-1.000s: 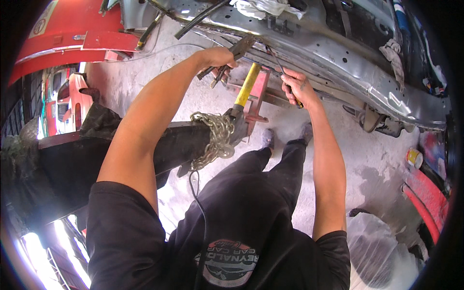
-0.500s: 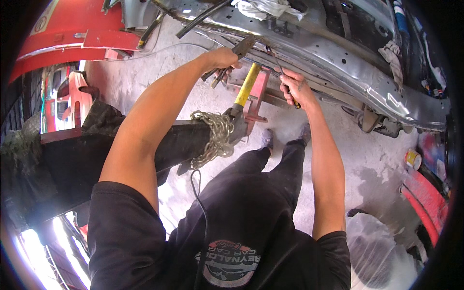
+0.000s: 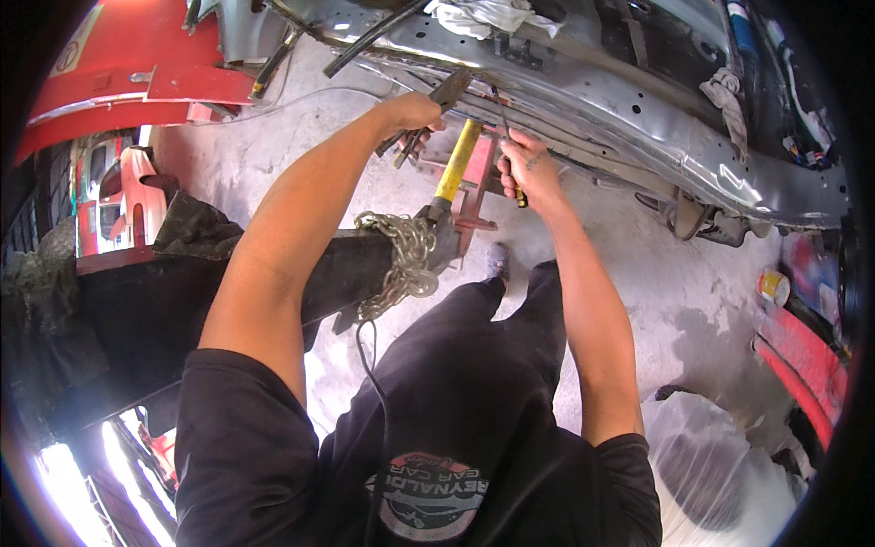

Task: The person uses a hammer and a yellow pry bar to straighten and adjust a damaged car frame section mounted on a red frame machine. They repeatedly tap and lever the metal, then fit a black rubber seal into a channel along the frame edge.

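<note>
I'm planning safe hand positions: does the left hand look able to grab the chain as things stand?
Probably not straight away: the left hand is full, gripping a dark metal tool. The chain itself lies uncovered on the black beam close by.

A stripped grey car body (image 3: 583,93), red metalwork (image 3: 109,84) and a chain (image 3: 406,258) wrapping a dark beam (image 3: 339,273) over a concrete floor (image 3: 670,264) are marking this place as a car-body workshop.

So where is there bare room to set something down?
Bare floor shows between the right forearm and red part, bordered by the car body and plastic sheet. Near the left hand it's crowded: metal tool, yellow bar, chain.
</note>
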The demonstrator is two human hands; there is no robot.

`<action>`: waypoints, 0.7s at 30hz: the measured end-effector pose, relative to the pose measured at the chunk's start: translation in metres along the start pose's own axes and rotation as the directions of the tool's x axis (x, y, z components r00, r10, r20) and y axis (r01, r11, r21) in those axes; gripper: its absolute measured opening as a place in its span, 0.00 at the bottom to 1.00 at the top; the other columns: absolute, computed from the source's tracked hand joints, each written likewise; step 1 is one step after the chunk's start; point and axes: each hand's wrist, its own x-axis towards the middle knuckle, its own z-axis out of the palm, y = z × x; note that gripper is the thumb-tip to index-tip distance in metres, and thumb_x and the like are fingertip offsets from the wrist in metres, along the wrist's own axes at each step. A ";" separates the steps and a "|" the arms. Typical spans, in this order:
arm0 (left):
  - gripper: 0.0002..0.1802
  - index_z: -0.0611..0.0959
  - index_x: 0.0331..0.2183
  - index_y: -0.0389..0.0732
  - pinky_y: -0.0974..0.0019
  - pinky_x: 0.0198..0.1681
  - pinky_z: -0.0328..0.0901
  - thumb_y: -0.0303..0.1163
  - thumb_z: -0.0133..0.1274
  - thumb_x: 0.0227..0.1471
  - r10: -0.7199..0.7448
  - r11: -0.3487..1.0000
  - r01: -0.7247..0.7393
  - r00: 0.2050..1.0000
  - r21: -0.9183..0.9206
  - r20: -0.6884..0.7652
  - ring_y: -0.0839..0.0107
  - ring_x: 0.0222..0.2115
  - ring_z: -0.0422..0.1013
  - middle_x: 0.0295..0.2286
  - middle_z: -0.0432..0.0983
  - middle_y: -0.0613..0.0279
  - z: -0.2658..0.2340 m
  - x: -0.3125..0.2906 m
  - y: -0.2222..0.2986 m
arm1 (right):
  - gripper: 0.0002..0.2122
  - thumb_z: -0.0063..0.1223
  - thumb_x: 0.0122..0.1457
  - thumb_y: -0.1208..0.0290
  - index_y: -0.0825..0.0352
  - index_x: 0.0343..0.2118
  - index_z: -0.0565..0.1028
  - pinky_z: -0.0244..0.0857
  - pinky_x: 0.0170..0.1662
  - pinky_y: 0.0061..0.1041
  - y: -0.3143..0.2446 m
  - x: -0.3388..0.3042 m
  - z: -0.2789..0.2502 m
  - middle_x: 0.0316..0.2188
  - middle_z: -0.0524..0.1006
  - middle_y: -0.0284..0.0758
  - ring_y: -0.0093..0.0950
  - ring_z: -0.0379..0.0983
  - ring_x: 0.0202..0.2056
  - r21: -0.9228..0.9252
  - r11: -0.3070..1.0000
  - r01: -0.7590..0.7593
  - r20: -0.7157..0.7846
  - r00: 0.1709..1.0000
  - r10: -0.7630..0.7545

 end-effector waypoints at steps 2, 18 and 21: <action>0.11 0.78 0.34 0.33 0.54 0.19 0.70 0.32 0.56 0.54 0.006 1.000 -0.006 1.000 -0.003 0.012 0.61 0.19 0.76 0.23 0.75 0.55 -0.001 0.000 0.002 | 0.19 0.45 0.69 0.68 0.64 0.61 0.65 0.58 0.14 0.26 0.011 0.007 0.008 0.19 0.67 0.30 0.21 0.62 0.13 -0.031 0.997 0.070 0.004 0.998 -0.070; 0.09 0.76 0.33 0.35 0.50 0.24 0.74 0.31 0.53 0.56 -0.019 0.998 0.021 0.999 -0.057 0.045 0.60 0.21 0.76 0.24 0.74 0.57 -0.004 0.003 -0.002 | 0.07 0.44 0.68 0.70 0.67 0.33 0.68 0.58 0.12 0.28 0.007 0.001 0.028 0.18 0.66 0.31 0.23 0.63 0.13 0.002 0.995 0.099 -0.092 0.991 -0.098; 0.09 0.76 0.31 0.35 0.52 0.23 0.74 0.31 0.54 0.55 0.007 0.999 -0.005 0.998 -0.036 0.069 0.60 0.20 0.76 0.23 0.74 0.57 -0.005 0.002 -0.002 | 0.07 0.43 0.67 0.70 0.67 0.34 0.68 0.58 0.12 0.27 0.009 0.002 0.028 0.18 0.66 0.31 0.23 0.63 0.13 -0.010 0.995 0.101 -0.094 0.990 -0.101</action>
